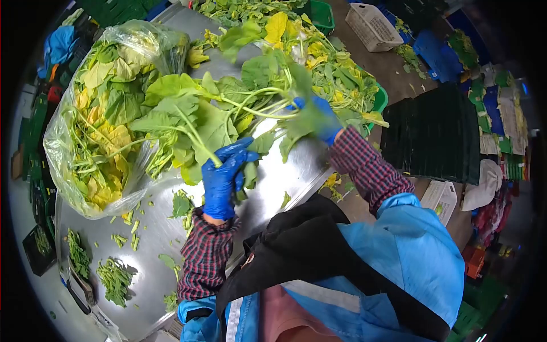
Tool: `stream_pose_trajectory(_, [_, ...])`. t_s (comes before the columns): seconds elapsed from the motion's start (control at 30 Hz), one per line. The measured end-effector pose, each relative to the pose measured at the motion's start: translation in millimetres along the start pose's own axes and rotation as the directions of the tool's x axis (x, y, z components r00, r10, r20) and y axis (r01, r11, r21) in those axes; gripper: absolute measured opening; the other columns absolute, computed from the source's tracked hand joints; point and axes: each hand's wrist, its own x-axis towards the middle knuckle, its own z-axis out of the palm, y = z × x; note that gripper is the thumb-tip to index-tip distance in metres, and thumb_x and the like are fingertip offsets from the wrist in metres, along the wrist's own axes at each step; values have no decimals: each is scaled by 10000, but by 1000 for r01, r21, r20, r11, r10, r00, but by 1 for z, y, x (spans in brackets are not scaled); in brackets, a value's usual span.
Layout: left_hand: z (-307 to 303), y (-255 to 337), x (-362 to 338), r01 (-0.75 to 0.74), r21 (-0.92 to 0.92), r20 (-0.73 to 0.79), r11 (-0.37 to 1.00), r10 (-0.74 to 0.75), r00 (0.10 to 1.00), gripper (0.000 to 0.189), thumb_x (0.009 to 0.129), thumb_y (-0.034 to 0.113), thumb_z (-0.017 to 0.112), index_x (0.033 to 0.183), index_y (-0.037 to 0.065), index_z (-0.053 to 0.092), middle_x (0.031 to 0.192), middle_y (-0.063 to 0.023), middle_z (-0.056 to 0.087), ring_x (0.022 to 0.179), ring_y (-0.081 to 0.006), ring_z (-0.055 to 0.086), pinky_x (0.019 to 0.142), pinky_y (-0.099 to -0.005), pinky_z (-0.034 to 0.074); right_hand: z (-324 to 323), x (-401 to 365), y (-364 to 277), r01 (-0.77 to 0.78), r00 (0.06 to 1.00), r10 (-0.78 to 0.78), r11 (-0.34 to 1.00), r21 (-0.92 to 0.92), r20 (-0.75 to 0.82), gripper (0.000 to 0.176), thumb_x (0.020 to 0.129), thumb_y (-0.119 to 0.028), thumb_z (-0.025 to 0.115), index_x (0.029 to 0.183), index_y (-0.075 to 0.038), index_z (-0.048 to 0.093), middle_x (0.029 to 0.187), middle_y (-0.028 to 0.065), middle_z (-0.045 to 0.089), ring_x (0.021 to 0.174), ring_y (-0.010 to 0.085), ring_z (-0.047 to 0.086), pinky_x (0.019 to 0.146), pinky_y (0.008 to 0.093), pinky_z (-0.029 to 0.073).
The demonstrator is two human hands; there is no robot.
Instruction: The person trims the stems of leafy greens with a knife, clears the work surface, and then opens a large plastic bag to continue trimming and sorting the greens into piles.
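Note:
My left hand [222, 178], in a blue glove, is closed around the thick stem of a leafy green stalk [196, 137] above the metal table. My right hand [320, 119], also blue-gloved and smeared by motion, is at the stem ends of other leafy greens [256, 102]; blurred leaves hide part of its fingers. To the left stands a clear plastic bag [57, 137] full of green and yellowed leaves. Beyond my right hand lies a large heap of green and yellow leaves [336, 68].
On the metal table [156, 239] lie cut stem pieces [135, 227], small leafy bunches [115, 280] and a black-handled tool [78, 297]. A green crate [379, 100] shows under the heap. On the floor stand a white crate [373, 27] and dark stacked crates [436, 134].

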Motion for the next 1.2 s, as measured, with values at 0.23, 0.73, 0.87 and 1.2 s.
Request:
stream_pose_trajectory(0.23, [20, -12, 27, 4, 2, -49, 1000, -4, 999, 300, 802, 109, 613, 1090, 26, 619, 721, 11, 606, 461, -25, 420, 399, -157, 312, 46, -38, -31, 1, 991, -12, 997, 80, 134, 145, 763, -104, 693, 862, -14, 637, 803, 12, 610, 752, 79, 544, 712, 222, 432])
stream_pose_trajectory(0.73, [24, -34, 24, -141, -48, -310, 989, 119, 943, 193, 814, 145, 643, 982, 51, 632, 621, 29, 534, 456, -35, 408, 403, -176, 286, 80, -54, -14, -1, 999, -17, 924, 382, 44, 122, 832, -166, 590, 813, -48, 617, 757, 24, 583, 742, 135, 568, 681, 269, 451])
stream_pose_trajectory(0.87, [-21, -32, 7, -41, 76, -227, 996, 58, 972, 187, 801, 147, 662, 957, 49, 635, 607, 22, 531, 433, -45, 426, 380, -191, 302, -29, 19, -26, -39, 979, 93, 959, 281, -182, 194, 820, -242, 591, 830, -49, 604, 702, 40, 575, 656, 184, 557, 637, 307, 464])
stream_pose_trajectory(1.2, [-71, -63, -21, 64, 145, -358, 987, -8, 934, 315, 803, 86, 576, 1113, 43, 616, 743, 19, 602, 526, -29, 458, 437, -162, 316, 45, -18, 0, 759, 629, -432, 158, -632, 646, 645, 697, -178, 688, 1295, -160, 448, 1257, 99, 477, 1145, 260, 465, 961, 399, 365])
